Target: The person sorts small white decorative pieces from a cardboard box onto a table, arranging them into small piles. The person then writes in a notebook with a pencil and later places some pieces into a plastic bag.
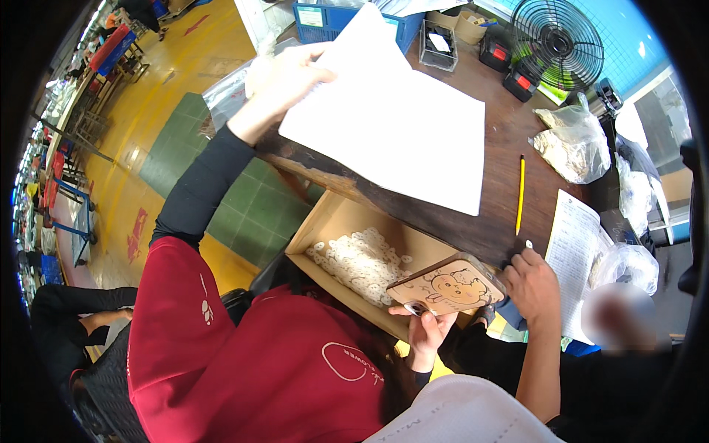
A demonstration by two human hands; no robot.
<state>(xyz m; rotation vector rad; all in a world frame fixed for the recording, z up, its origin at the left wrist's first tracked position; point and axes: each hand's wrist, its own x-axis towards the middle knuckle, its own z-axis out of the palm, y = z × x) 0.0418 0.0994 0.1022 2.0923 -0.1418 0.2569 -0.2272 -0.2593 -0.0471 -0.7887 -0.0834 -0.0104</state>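
Observation:
My left hand (299, 74), in a black sleeve, pinches the edge of white paper sheets (399, 122) spread over the brown table. My right hand (428, 332) is closed on a phone (454, 284) in a tan case with a cartoon animal, held over the near side of an open cardboard box (354, 288). Many small white ring-shaped pieces (358, 258) lie in the box. Another person's bare hand (532, 284), fingers curled, rests by the table edge beside a small white piece (529, 244) and a yellow pencil (521, 193).
At the back stand a blue crate (314, 26), a clear bin (439, 46), batteries (522, 80) and a black fan (557, 40). A plastic bag (572, 144) and a printed sheet (572, 258) lie to the right. Someone in black (52, 340) sits at lower left.

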